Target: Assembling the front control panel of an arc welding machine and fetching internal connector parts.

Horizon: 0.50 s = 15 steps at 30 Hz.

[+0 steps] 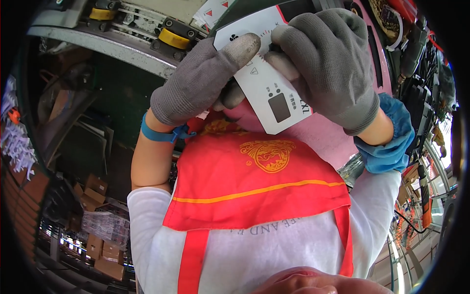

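Left hand (pixel 193 83) and right hand (pixel 333 63) grip the white panel (pixel 262 95), upper centre. Likely light, flexible — hold its edges.

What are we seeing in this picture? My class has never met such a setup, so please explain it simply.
There is no robot here. A camera on a person's head looks down, and its wide fisheye lens bends straight edges. The left hand and right hand wear grey knitted gloves. The left thumb lies on a flat white panel with a dark rectangular window, fingers beneath; the right hand curls over it, its exact grip hidden. Behind is a smooth pink surface. At upper left runs a grey metal rail with yellow-and-black fittings; near it are white papers with red triangles.
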Tool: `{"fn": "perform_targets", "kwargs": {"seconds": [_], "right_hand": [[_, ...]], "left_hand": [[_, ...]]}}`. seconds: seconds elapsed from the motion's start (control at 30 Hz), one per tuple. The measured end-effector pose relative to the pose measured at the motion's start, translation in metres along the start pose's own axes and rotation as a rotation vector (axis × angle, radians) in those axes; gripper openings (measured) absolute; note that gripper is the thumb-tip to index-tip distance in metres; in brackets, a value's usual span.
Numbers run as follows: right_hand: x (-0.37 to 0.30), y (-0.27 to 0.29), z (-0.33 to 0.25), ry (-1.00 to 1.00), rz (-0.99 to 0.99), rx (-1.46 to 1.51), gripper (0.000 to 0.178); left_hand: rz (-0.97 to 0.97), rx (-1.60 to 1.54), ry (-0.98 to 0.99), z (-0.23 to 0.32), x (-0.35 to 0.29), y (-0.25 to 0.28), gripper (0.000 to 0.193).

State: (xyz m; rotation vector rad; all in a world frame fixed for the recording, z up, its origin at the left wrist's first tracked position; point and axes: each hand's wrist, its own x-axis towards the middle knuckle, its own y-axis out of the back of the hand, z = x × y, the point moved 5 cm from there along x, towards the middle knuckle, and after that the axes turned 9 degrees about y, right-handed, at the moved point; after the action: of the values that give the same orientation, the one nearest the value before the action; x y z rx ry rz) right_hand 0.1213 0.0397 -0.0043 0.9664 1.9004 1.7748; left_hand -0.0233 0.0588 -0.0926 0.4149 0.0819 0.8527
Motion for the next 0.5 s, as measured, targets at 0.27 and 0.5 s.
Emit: {"fn": "perform_targets", "kwargs": {"seconds": [0.27,0.5], "right_hand": [[-0.014,-0.003,0.010,-0.119,-0.055,0.212,0.031],[-0.012,0.003,0.014,-0.135,0.095,0.221,0.030]], "left_hand": [[0.110,0.094,-0.190,0.003,0.000,0.006,0.044],[-0.102,-0.330,0.446,0.001,0.012,0.007,0.043]]}}
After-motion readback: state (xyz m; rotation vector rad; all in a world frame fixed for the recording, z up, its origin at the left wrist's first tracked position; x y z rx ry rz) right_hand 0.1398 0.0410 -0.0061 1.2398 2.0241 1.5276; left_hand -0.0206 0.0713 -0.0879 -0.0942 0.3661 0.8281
